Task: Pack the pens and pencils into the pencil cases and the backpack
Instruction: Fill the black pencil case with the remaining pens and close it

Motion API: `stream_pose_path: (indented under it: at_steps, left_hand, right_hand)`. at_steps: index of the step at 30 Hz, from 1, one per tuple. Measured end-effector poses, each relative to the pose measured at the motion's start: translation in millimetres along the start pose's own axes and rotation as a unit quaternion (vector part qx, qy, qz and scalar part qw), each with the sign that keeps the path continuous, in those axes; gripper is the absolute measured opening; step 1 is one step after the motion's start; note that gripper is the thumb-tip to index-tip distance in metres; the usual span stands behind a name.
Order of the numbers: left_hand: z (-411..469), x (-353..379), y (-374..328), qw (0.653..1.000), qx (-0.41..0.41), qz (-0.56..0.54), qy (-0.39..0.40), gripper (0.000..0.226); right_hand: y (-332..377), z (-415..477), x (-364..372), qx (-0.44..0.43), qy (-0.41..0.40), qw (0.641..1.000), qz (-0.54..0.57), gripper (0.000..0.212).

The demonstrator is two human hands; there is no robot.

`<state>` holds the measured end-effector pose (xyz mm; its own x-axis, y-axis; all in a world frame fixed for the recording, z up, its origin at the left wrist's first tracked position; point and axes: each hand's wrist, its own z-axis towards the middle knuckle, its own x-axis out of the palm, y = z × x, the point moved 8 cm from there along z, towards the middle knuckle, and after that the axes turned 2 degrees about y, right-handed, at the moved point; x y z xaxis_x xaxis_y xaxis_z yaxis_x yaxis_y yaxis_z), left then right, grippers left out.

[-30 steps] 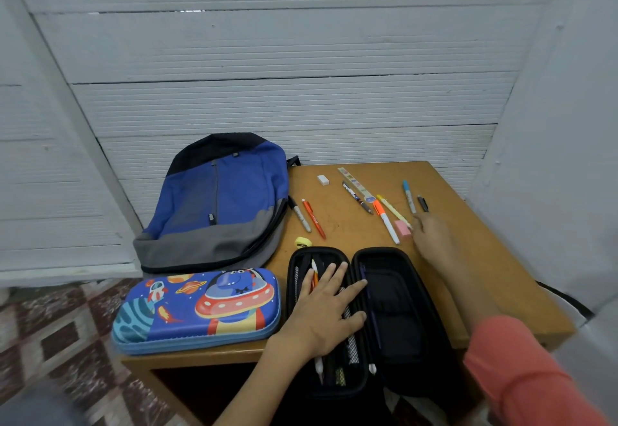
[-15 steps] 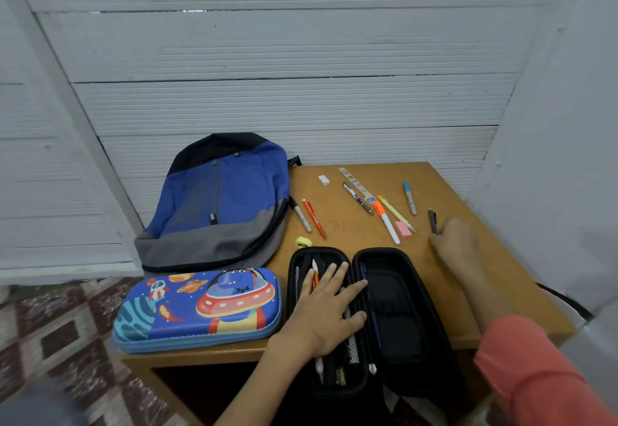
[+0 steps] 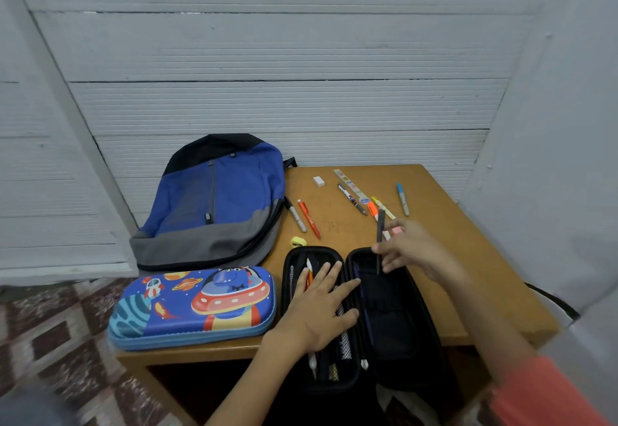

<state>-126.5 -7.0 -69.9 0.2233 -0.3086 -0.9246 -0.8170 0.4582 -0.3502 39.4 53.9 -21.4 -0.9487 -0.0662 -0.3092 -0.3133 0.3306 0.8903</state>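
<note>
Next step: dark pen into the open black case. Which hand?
Right. The right hand pinches the dark pen above the black case; the left hand lies flat on its left half.

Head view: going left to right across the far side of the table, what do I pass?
From the left: backpack, grey marker, orange pen, ruler, yellow pen, blue-capped marker.

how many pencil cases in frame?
2. The black pencil case lies open at the table's front edge, the left hand resting on its left half. The blue space-print pencil case lies shut to its left, before the backpack. Any inside the backpack would be hidden.
</note>
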Motion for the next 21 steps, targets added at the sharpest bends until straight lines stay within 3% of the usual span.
stream_pose_path:
  at_steps: [15,21]
  left_hand:
    - [1,0,0,1.000,0.003,0.004,-0.001,0.057]
    - [0,0,0,1.000,0.003,0.003,-0.001,0.057]
  right_hand:
    - [-25,-10,36,0.000,0.074,0.989,-0.128,0.069]
    - [-25,-10,41,-0.019,0.132,0.973,-0.186,0.100]
